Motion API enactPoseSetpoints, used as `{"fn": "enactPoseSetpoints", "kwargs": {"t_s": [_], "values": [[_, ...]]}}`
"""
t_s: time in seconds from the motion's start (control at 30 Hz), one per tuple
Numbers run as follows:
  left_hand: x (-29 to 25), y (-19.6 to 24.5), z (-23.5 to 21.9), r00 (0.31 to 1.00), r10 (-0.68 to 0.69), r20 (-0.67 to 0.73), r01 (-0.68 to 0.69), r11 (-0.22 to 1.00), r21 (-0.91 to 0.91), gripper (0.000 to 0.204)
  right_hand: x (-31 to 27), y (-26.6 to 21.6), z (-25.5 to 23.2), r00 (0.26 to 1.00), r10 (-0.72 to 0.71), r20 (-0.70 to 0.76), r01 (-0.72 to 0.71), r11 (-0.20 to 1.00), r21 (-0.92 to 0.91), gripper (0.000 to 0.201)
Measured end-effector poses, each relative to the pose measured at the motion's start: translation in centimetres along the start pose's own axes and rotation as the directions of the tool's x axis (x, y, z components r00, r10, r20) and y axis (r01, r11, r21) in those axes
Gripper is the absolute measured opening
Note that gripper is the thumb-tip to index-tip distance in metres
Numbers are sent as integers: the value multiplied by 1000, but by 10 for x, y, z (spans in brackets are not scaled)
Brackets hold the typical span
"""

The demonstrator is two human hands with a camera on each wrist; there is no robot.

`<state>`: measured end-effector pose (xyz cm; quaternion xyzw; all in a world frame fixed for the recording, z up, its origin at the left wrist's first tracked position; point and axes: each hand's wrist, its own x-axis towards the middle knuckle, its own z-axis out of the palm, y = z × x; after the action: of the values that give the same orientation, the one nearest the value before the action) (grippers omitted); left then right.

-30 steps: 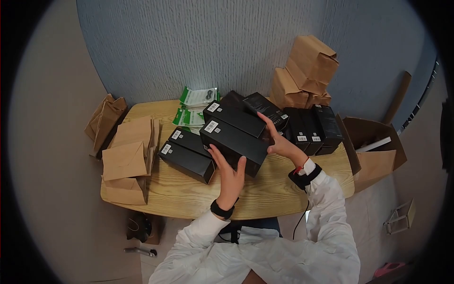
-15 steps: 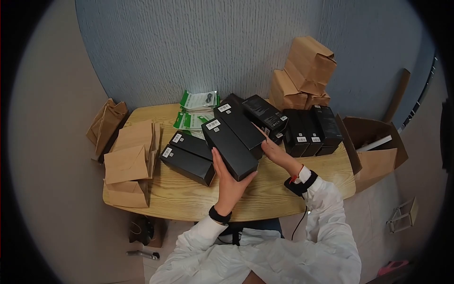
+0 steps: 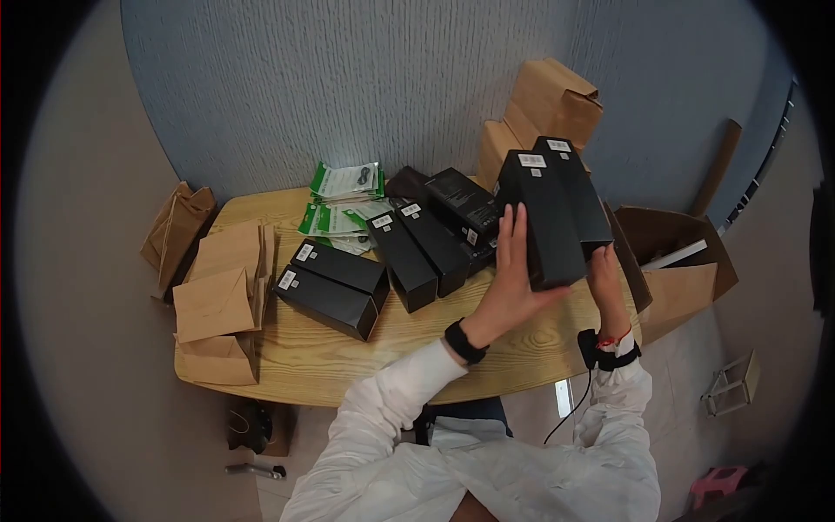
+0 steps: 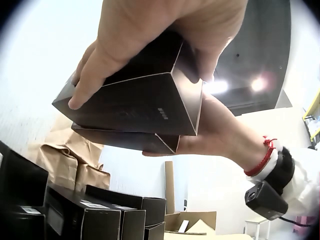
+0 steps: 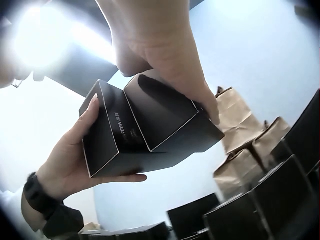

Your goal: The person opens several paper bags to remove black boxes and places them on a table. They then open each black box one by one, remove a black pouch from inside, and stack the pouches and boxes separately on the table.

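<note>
Two long black boxes, one (image 3: 544, 226) nearer and the other (image 3: 576, 193) beside it, are held together above the right side of the table. My left hand (image 3: 511, 283) grips the nearer box, fingers along its left side and thumb at its near end. My right hand (image 3: 607, 283) holds the other box at its near right end, partly hidden in the head view. In the right wrist view, white lettering shows on the end of one box (image 5: 117, 120), with the left hand (image 5: 70, 155) around it. Another pair of black boxes (image 3: 404, 261) lies in the middle of the table.
At left lie a black box pair (image 3: 330, 300) and flat paper bags (image 3: 222, 300). Behind are green-and-white packets (image 3: 346, 181) and a dark box (image 3: 465, 202). More black boxes (image 4: 85, 215) stand below the held pair. Filled bags (image 3: 552, 100) and an open carton (image 3: 631, 252) are at right.
Both hands have moved right and up with the two boxes, from mid-table to over the right side. A pair of boxes now shows in the middle, where the held pair was.
</note>
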<state>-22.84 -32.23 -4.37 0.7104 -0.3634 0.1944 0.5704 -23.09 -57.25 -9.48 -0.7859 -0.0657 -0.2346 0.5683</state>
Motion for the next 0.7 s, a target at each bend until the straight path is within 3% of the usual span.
{"fn": "enactPoseSetpoints", "kwargs": {"t_s": [0.07,0.1,0.17,0.23,0.33,0.37,0.5,0.57,0.6,0.67,0.7], "values": [[21,-14,30,1000,-24,19,25,998,-53,128,23,-21,0,994,-107,16,100,967,234,67],[28,-22,42,998,-53,40,57,994,-98,127,32,-11,-8,994,-110,11,105,968,228,67],[36,-37,59,994,-89,60,97,986,-134,127,48,20,-25,1000,-3,5,2,963,269,65],[39,-58,74,987,-154,52,161,970,-181,127,48,20,-23,986,157,-65,-153,986,62,63],[31,-86,79,974,-214,76,222,969,-107,127,40,-5,-4,1000,28,14,-27,996,-91,65],[29,-95,81,981,-189,41,192,978,-77,127,41,15,-8,999,-11,41,15,995,-97,73],[28,-95,76,965,-259,49,262,963,-71,126,31,0,9,996,-80,37,84,989,-120,87],[27,-92,73,973,-225,46,227,973,-32,124,33,16,11,984,-143,-101,120,971,-206,98],[24,-82,65,972,-232,39,233,972,-30,124,22,-13,23,962,-137,-237,74,964,-256,89],[15,-48,40,962,-265,57,264,964,26,120,12,-40,26,841,-464,-278,213,756,-619,72],[7,-37,27,974,-222,33,221,974,40,113,4,-56,33,813,-513,-275,268,749,-606,55]]}}
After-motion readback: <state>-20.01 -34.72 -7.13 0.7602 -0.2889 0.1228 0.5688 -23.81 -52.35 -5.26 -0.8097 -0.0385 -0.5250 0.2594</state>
